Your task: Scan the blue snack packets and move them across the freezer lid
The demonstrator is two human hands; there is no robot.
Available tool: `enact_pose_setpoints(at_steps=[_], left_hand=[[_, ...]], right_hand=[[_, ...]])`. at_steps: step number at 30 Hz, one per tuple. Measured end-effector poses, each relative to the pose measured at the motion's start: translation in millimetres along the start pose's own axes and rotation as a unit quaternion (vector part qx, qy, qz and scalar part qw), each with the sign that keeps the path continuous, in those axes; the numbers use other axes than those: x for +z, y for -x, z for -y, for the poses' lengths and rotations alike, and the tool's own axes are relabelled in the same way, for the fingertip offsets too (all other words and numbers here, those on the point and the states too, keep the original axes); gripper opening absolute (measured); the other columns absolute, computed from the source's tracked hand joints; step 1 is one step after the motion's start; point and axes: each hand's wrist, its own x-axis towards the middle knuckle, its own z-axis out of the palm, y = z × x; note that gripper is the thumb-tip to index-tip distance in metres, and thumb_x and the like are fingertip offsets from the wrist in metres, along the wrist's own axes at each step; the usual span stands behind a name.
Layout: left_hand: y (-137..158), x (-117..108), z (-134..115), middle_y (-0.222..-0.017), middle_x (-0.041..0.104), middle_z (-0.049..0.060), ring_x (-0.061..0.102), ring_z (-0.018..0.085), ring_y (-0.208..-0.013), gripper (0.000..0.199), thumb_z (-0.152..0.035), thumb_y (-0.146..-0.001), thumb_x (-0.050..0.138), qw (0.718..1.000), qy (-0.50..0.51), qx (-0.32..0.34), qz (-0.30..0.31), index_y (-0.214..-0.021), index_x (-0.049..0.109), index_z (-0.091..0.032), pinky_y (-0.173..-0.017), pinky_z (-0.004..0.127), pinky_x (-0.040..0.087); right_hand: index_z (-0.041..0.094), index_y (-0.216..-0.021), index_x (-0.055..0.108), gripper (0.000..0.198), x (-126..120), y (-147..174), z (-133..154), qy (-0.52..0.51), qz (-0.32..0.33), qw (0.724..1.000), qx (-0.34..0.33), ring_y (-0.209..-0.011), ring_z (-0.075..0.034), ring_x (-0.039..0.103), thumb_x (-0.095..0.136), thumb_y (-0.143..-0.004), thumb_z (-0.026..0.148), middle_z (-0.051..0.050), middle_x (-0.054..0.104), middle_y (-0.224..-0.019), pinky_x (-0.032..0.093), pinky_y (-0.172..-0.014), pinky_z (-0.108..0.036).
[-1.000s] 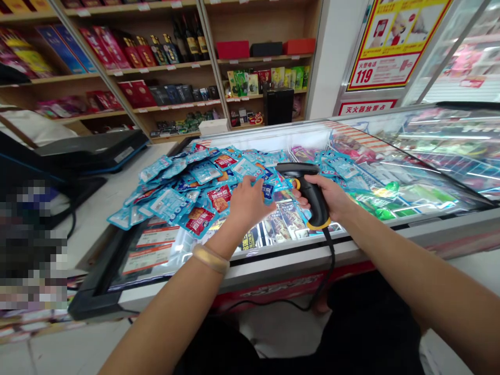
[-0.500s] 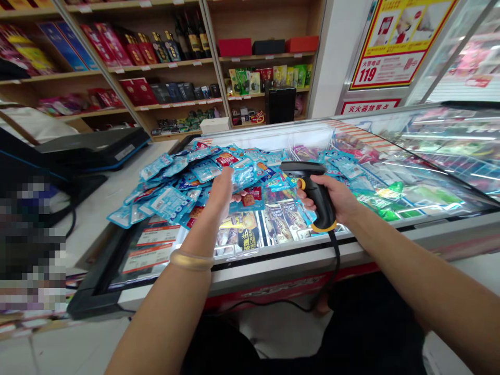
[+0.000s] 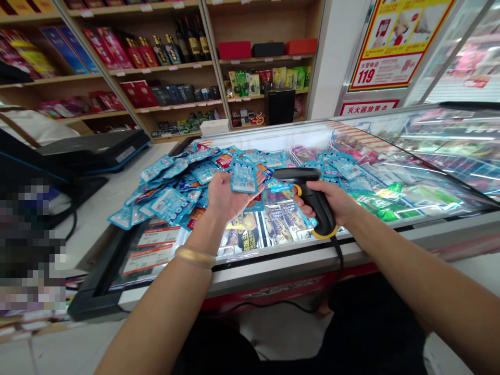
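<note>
1 pkt [image 3: 244, 177] on L hand [image 3: 223, 200], 1 scanner [image 3: 319, 205] in R hand [image 3: 339, 202]

Narrow gap btwn L fingertips & scanner nose; freezer edge [image 3: 265, 267] on near side of both hands' fingers. Pkt: flat glossy blue rectangle, barcode up, on L palm, fingers extended. Scanner: blk/yellow, R fingers clamped round curved grip. Pkt pile [image 3: 172, 200], too overlapped to count, left of L fingers.

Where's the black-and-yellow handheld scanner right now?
Head view, right of centre: the black-and-yellow handheld scanner is in the right grip, over the white-edged chest freezer, right of the blue plastic packet on the left palm.
</note>
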Motion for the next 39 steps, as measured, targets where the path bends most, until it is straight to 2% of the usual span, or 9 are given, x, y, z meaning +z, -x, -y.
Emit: enact_pose_setpoints(at_steps=[7, 19, 29, 33, 36, 39], left_hand=[[-3.6, 8.0, 5.9, -0.136, 0.061, 0.014, 0.052, 0.029, -0.133, 0.050, -0.045, -0.091, 0.036, 0.998, 0.025, -0.022, -0.052, -0.124, 0.056, -0.013, -0.108, 0.049, 0.046], [-5.0, 8.0, 7.6, -0.128, 0.067, 0.014, 0.055, 0.031, -0.128, 0.049, -0.039, -0.089, 0.041, 0.998, 0.013, -0.022, -0.049, -0.129, 0.055, -0.015, -0.105, 0.053, 0.048], [-5.0, 6.6, 7.5, -0.133, 0.063, 0.015, 0.055, 0.031, -0.130, 0.050, -0.044, -0.092, 0.035, 0.998, 0.012, -0.024, -0.050, -0.128, 0.055, -0.014, -0.105, 0.051, 0.047], [-4.7, 6.8, 6.8, -0.133, 0.063, 0.014, 0.054, 0.029, -0.130, 0.045, -0.040, -0.093, 0.037, 0.997, 0.032, -0.027, -0.061, -0.126, 0.055, -0.015, -0.107, 0.049, 0.046], [-5.3, 6.5, 7.0, -0.125, 0.067, 0.016, 0.059, 0.029, -0.124, 0.042, -0.038, -0.093, 0.039, 0.995, 0.057, -0.035, -0.068, -0.121, 0.058, -0.013, -0.103, 0.049, 0.049], [-8.5, 5.4, 9.0, -0.109, 0.072, 0.015, 0.067, 0.026, -0.109, 0.034, -0.032, -0.094, 0.042, 0.992, 0.093, -0.038, -0.081, -0.112, 0.061, -0.011, -0.094, 0.042, 0.055]], right_hand=[[0.014, -0.086, 0.061, 0.021, -0.1, -0.3, -1.5, 0.018, 0.006, 0.999, 0.039, -0.049, -0.011, 0.055, 0.066, -0.077, 0.032, -0.005, 0.064, -0.069, 0.046, -0.045, -0.021], [0.014, -0.085, 0.064, 0.019, -1.2, -2.5, -4.0, 0.038, -0.002, 0.999, 0.029, -0.048, -0.011, 0.055, 0.065, -0.080, 0.032, -0.005, 0.065, -0.069, 0.047, -0.043, -0.021], [0.012, -0.085, 0.063, 0.023, -1.8, -3.2, -5.5, 0.045, 0.002, 0.998, 0.032, -0.047, -0.011, 0.055, 0.066, -0.079, 0.034, -0.005, 0.064, -0.067, 0.046, -0.044, -0.021], [0.014, -0.085, 0.061, 0.021, -1.2, -2.6, -5.4, 0.046, -0.006, 0.998, 0.036, -0.047, -0.011, 0.054, 0.066, -0.079, 0.033, -0.005, 0.064, -0.067, 0.046, -0.043, -0.021], [0.015, -0.084, 0.061, 0.020, -0.1, -2.1, -5.2, 0.041, -0.009, 0.998, 0.039, -0.047, -0.011, 0.054, 0.066, -0.078, 0.033, -0.004, 0.064, -0.067, 0.045, -0.043, -0.021], [0.015, -0.084, 0.060, 0.021, 0.7, -2.6, -5.4, 0.030, -0.006, 0.999, 0.038, -0.048, -0.011, 0.054, 0.066, -0.076, 0.033, -0.004, 0.064, -0.068, 0.045, -0.044, -0.021]])
